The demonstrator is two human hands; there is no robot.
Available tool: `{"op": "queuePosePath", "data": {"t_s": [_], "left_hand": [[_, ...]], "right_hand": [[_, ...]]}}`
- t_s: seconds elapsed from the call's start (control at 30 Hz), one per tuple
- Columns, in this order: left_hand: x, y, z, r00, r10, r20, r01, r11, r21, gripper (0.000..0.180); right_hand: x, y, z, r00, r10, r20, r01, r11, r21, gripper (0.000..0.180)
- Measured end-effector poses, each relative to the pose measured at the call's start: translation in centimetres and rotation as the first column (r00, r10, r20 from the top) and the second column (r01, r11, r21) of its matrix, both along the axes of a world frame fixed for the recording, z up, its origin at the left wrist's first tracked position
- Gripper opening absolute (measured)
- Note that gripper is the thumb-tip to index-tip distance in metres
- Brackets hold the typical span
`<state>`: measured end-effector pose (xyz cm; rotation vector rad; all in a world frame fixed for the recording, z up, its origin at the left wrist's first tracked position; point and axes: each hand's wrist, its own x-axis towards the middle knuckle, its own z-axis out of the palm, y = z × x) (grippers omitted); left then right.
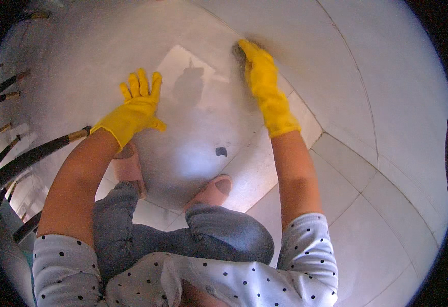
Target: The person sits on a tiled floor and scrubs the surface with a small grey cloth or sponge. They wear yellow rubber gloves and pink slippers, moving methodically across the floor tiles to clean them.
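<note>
Gloved hands at a pale surface; work apparently under way, extent of completion not determinable.
The left hand (138, 110), in a yellow glove, is spread wide with nothing in it, over the pale surface (198, 133) ahead of the shoes (214, 191); whether the palm bears on it cannot be told. The right hand (261, 77), also gloved, has its fingers together at the seam further up; a dark patch (240, 53) shows beside the fingertips, and whether it is something gripped cannot be told. Outstanding, in my judgement: that darkened edge, and a small dark scrap (221, 152) lying on the surface. No stretch can be certified finished.
</note>
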<state>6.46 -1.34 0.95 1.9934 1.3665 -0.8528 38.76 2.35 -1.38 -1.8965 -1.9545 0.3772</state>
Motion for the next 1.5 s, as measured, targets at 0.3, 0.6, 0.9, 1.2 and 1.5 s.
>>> {"op": "queuePosePath", "data": {"t_s": [0.3,0.6,0.9,1.2,1.5], "left_hand": [[-1.5,-0.3,-0.5,0.999,0.027,0.031,-0.029,0.999,0.041,0.149],[-2.4,0.5,-0.6,0.994,0.042,0.105,-0.043,0.999,0.011,0.150],[-3.6,1.0,-1.0,0.987,0.074,0.143,-0.067,0.996,-0.054,0.149],[-2.3,0.1,0.5,0.996,-0.001,0.090,-0.001,1.000,0.020,0.146],[-6.7,7.0,1.8,0.925,-0.223,0.306,0.165,0.965,0.205,0.053]], "right_hand": [[-6.1,-18.6,-1.4,0.928,0.361,-0.096,-0.370,0.857,-0.358,0.035],[-11.4,8.0,-0.1,0.919,0.366,-0.146,-0.340,0.924,0.174,0.036],[-10.0,2.8,-2.7,0.903,0.426,0.065,-0.413,0.899,-0.145,0.040],[-4.0,-17.1,0.6,0.896,0.333,-0.293,-0.408,0.878,-0.251,0.038],[-8.6,-3.9,-1.3,0.975,0.195,-0.110,-0.206,0.974,-0.097,0.037]]}}
